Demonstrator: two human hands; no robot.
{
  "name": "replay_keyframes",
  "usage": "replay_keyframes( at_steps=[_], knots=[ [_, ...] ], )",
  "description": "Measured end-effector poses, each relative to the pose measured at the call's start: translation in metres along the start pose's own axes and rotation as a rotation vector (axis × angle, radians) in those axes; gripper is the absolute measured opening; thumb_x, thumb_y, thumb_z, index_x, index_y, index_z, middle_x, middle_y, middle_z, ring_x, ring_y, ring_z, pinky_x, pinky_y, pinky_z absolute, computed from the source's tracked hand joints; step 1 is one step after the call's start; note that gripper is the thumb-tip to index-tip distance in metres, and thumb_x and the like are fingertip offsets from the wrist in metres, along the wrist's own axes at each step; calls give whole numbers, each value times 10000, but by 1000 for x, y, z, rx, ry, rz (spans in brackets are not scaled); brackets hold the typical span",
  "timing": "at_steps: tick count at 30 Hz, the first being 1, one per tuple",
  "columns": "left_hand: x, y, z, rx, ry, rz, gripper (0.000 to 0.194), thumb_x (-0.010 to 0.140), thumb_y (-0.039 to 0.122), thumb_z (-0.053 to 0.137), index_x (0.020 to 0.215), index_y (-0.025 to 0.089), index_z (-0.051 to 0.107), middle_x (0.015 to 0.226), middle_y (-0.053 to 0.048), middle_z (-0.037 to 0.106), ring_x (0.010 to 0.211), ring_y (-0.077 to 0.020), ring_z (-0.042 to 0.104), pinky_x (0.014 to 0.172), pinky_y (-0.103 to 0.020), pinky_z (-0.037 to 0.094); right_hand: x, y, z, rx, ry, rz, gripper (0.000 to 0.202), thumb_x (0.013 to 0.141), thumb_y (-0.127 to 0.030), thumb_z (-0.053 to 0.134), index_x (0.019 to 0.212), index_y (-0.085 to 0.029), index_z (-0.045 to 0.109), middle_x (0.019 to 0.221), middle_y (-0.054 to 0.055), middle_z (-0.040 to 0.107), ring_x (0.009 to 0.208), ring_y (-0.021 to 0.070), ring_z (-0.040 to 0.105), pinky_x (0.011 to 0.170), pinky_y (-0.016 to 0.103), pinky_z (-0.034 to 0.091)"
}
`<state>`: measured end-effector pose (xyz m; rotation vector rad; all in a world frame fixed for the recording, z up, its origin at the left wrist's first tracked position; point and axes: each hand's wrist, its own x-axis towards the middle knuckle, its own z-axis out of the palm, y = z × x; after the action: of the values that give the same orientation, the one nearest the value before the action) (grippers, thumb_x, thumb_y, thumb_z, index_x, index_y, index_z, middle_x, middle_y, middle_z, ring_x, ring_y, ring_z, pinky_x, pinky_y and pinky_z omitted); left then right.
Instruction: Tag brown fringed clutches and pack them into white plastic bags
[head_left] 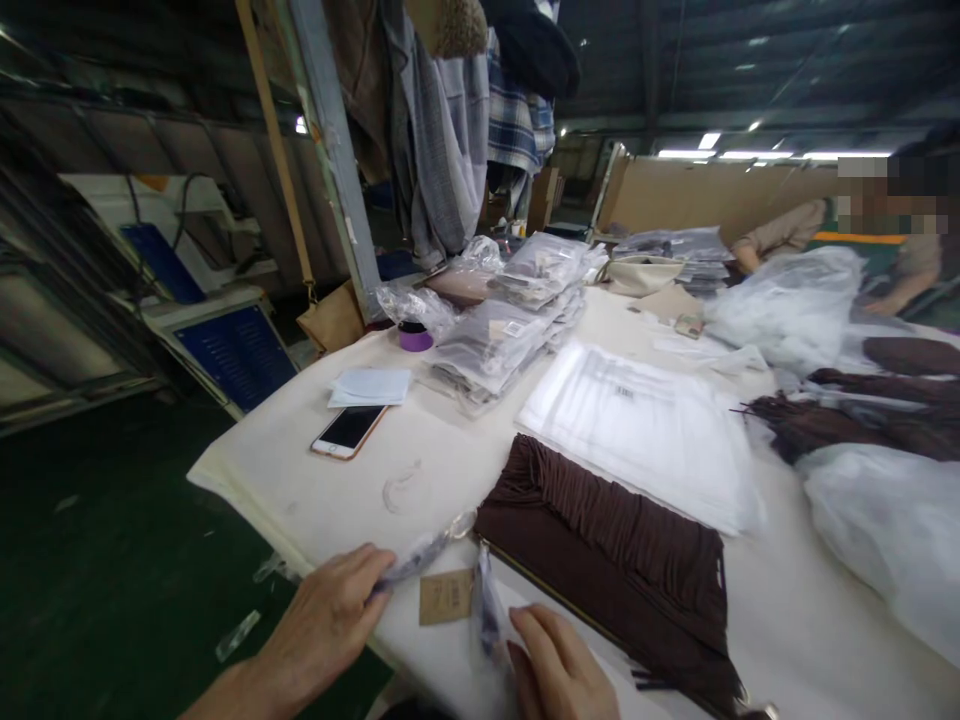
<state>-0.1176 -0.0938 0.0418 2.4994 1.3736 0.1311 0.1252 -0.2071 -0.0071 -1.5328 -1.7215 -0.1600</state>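
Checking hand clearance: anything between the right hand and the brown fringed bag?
Nothing visible: only a pale surface shows between the right hand and the brown fringed bag. A plastic-wrapped strip lies left of the hand.

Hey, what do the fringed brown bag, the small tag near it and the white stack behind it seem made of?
Fringed bag: probably suede or imitation suede, given the matte, dark-brown surface and soft, thin-cut fringe. Tag: likely uncoated kraft card, being flat, tan and dull. White stack: perhaps thin plastic film, as it looks slightly translucent and creased.
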Motion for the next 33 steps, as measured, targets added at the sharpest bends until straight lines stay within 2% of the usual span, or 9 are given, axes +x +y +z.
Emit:
replay_keyframes(
  at_steps=[5,9,13,17,21,24,28,31,33],
  knots=[
    [26,-20,-38,410,263,240,323,836,10,308,749,183,568,723,-31,544,681,-184,505,670,-333,383,6,-2,23,33,-94,-22,290,923,-219,323,1071,-189,570,914,99,654,804,184,649,695,253,550],
    [56,-16,-71,588,542,432,347,858,-9,292,738,151,576,768,-51,578,780,-196,554,869,-466,396,1,6,23,23,-136,-3,254,917,-204,343,1052,-193,558,909,88,650,791,179,648,687,252,548],
    [75,15,-93,634,686,673,268,893,47,365,793,135,597,980,-92,630,1065,-250,528,1033,-613,243,-3,13,20,59,-76,36,226,895,-180,394,1046,-199,561,900,81,647,793,168,649,686,239,546],
    [78,60,-96,562,668,1056,246,910,123,382,885,172,622,1232,-72,562,1277,-210,358,1123,-591,69,-4,21,6,110,30,98,214,884,-145,408,1029,-199,556,862,67,633,768,139,654,665,199,541],
    [91,90,-96,648,635,1328,193,892,178,430,915,189,621,1235,-48,557,1252,-219,380,1126,-574,150,4,19,-8,82,-52,0,236,847,-94,463,1062,-168,528,875,75,632,782,131,652,686,184,539],
    [110,86,-102,763,668,1159,144,869,138,466,855,169,605,959,-41,634,1103,-233,498,1097,-563,233,12,6,-3,22,-44,-38,228,831,-112,503,1051,-166,535,882,85,642,780,155,645,695,228,545],
    [120,45,-103,899,590,778,264,858,59,387,716,183,572,684,-6,562,916,-216,543,1070,-579,259,20,-11,20,-67,-106,-75,300,780,-229,557,1074,-170,549,921,110,631,751,214,627,616,312,553],
    [101,13,-80,877,497,483,312,793,-18,342,774,160,598,833,-81,611,995,-259,519,1004,-571,337,21,-14,35,-32,-158,-41,425,706,-153,500,1130,-166,524,929,107,615,752,217,612,610,316,547],
    [78,4,-55,675,448,442,371,725,-56,347,935,127,592,1034,-133,593,1063,-272,493,930,-502,407,21,-12,40,78,-120,96,486,668,-73,412,1137,-164,500,913,95,603,803,201,604,688,302,536]
  ],
)
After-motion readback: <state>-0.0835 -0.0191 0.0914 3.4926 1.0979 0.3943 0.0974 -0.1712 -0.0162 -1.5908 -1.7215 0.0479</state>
